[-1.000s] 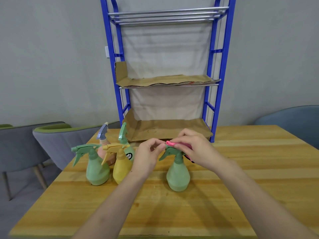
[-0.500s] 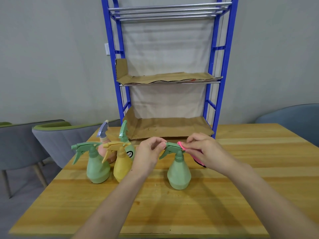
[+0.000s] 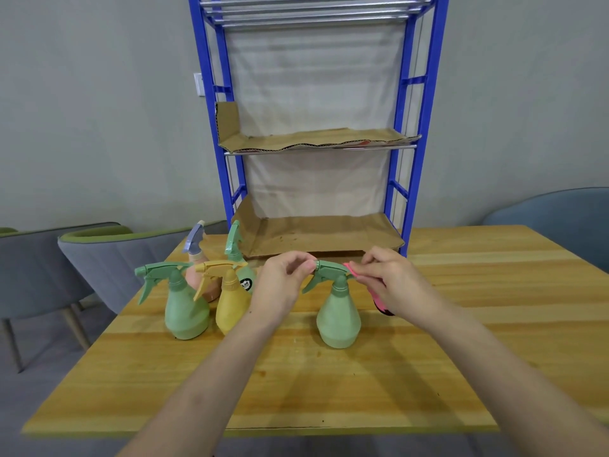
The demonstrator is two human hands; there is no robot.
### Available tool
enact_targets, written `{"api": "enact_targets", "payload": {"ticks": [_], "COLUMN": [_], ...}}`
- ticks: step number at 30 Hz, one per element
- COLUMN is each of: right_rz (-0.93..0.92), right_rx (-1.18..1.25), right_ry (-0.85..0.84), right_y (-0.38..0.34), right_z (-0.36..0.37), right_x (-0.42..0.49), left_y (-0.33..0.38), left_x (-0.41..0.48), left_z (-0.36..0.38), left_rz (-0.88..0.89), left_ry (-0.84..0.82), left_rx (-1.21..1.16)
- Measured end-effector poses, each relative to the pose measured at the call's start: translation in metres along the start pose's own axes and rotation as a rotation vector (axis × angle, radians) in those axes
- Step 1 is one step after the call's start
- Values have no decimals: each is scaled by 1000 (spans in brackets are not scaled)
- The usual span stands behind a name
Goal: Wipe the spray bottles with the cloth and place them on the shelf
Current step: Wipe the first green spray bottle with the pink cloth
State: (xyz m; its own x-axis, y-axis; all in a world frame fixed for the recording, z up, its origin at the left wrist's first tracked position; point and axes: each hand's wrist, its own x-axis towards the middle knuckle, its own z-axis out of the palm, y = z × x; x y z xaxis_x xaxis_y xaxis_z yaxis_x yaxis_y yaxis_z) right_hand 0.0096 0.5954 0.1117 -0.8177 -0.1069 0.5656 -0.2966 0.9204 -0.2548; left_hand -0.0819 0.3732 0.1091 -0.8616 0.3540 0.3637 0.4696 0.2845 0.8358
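A green spray bottle [image 3: 338, 316] stands upright on the wooden table [image 3: 461, 357] in front of me. My left hand [image 3: 283, 285] pinches the nozzle tip of its spray head. My right hand [image 3: 392, 285] holds a pink cloth [image 3: 377, 298] pressed against the back of the spray head. At the left stand another green bottle [image 3: 184, 311], a yellow bottle [image 3: 230, 305], a peach bottle with a blue-grey head [image 3: 197, 258] and a green bottle with a dark label [image 3: 242, 268]. The blue shelf [image 3: 408, 127] rises behind, its two cardboard-lined levels bare.
Grey chairs with green trim [image 3: 99, 258] stand left of the table. A blue-grey chair [image 3: 560, 219] sits at the right. The shelf's lower cardboard sheet [image 3: 323, 235] lies at table height just beyond my hands. A grey wall is behind.
My right hand and the pink cloth have slid from on top of the spray head to its back end. The left hand stays at the nozzle.
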Motion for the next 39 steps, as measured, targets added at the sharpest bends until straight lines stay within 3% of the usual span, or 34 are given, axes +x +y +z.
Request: {"api": "enact_targets", "payload": {"ticks": [10,15,21,28,33,39], "right_rz": [56,172,197,177,151,256], "right_rx": [-18,12,-20,-10,67,237], "right_ry": [59,54,-51,179,158,147], "right_y": [-26,-11,-13,-18,-19,-22], "right_z": [10,10,-6,-38,-26,-13], "right_x": [11,-6,-5,25,39,35], "left_y": [-2,0,1,4,1,0], "left_x": [0,0,0,-2,-2,0], "left_z": [-1,-1,-4,-3,-1,1], "left_rz": [25,26,26,2,10,-3], "left_ry": [43,36,23,22,31,37], "left_rx": [109,132,144,133,112,125]}}
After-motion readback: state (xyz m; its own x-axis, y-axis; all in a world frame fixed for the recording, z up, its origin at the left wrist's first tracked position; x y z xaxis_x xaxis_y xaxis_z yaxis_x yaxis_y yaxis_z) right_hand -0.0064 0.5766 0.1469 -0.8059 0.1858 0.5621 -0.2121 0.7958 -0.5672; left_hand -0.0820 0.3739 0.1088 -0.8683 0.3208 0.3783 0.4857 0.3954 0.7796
